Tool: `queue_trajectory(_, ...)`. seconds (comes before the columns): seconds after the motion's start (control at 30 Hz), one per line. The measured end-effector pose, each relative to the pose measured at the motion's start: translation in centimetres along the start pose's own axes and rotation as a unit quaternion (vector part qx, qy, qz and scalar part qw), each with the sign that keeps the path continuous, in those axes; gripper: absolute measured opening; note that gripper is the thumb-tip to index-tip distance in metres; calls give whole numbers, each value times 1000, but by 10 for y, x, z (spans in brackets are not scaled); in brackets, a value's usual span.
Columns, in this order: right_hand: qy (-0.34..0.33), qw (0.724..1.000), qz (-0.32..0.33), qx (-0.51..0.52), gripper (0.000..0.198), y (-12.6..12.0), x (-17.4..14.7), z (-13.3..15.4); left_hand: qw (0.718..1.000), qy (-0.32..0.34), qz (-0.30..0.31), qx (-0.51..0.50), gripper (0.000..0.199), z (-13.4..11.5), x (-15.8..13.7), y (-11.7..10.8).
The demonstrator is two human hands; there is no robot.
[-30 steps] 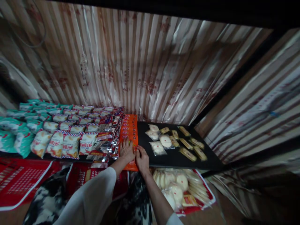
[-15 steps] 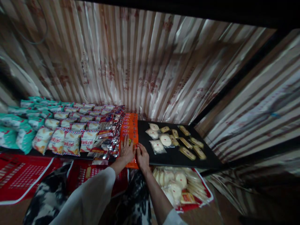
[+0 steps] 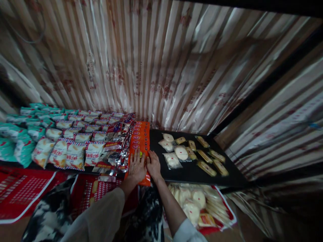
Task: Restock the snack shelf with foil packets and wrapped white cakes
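Note:
A long orange snack packet strip (image 3: pixel 141 134) lies on the black shelf, its printed side up. My left hand (image 3: pixel 137 167) rests flat on its lower part, fingers stretched out and slightly apart. Along the strip's right edge, my right hand (image 3: pixel 153 165) touches it with the fingers extended and a little bent; its thumb side is close to the left hand. Silver and dark red foil packets (image 3: pixel 116 146) are piled against the strip's left side. To the right of my hands lie clear-wrapped round white cakes (image 3: pixel 181 152) and wrapped oblong biscuits (image 3: pixel 206 168).
Rows of white printed bags (image 3: pixel 75 155) and teal bags (image 3: pixel 24 148) fill the shelf's left part. Under the front edge stand red baskets (image 3: pixel 22 190); the right one holds wrapped round cakes (image 3: pixel 191 210). Striped sheeting (image 3: pixel 161 67) hangs behind the black shelf (image 3: pixel 174 174).
My right hand has slid up slightly and its fingers lie straighter along the strip's edge. The left hand stays on the strip, slightly lower. The view has shifted a little.

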State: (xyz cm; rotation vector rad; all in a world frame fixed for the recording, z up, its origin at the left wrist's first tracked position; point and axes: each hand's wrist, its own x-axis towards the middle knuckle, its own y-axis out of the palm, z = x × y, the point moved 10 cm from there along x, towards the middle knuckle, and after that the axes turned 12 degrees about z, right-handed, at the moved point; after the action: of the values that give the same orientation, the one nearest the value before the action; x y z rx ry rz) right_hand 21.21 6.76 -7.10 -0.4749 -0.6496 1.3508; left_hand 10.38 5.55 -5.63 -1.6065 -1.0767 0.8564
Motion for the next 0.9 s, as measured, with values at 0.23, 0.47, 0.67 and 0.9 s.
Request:
queue_trajectory(0.23,12,1000,-22,10,42,-6,-5,0,1000,-7,1,-15,55,-1,-3,-6)
queue_trajectory(0.47,40,995,-36,82,45,-15,-9,-6,998,51,-31,-12,53,-19,-12,-23)
queue_trajectory(0.67,53,980,-72,175,43,-21,-16,-17,987,70,-68,-129,50,-40,-54,-29)
queue_trajectory(0.9,36,976,-65,204,38,-15,-14,-20,971,124,-87,-186,49,-54,-110,-32)
